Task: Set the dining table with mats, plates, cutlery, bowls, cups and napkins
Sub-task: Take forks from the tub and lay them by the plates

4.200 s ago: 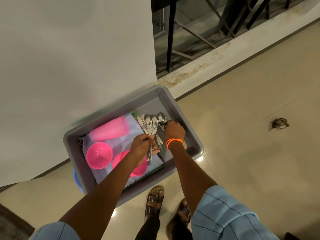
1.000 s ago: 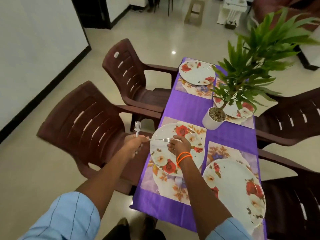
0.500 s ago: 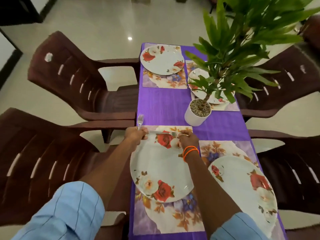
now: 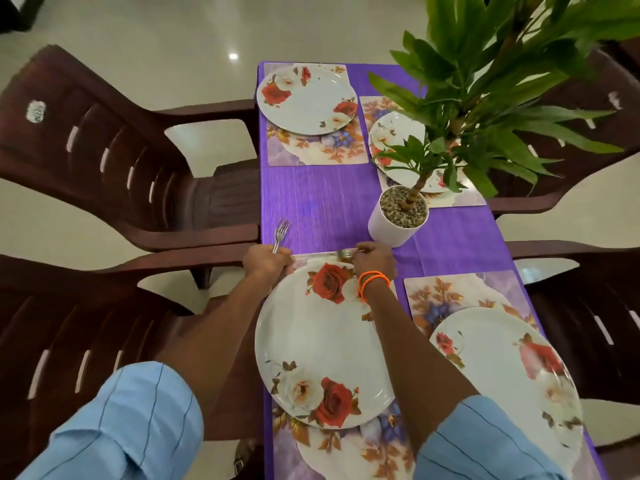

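Observation:
A narrow table with a purple cloth (image 4: 322, 199) carries floral mats, each bearing a white plate with red roses. The nearest plate (image 4: 322, 344) lies on its mat (image 4: 346, 452) right below me. My left hand (image 4: 266, 263) grips a bunch of cutlery at the plate's far left rim, and one fork (image 4: 280, 233) sticks up out of the fist. My right hand (image 4: 374, 259), with orange bands on the wrist, pinches a second fork (image 4: 346, 252) that lies flat along the mat's far edge, just beyond the plate.
A potted plant in a white pot (image 4: 398, 216) stands right behind my right hand, its leaves hanging over the far right plate (image 4: 391, 136). Other plates sit far left (image 4: 306, 98) and near right (image 4: 498, 368). Brown plastic chairs (image 4: 104, 143) flank both sides.
I went from the grey tub of cutlery to the table. Over the last second my view closed in on the near plate, and my right hand brought its fork down to the mat's far edge.

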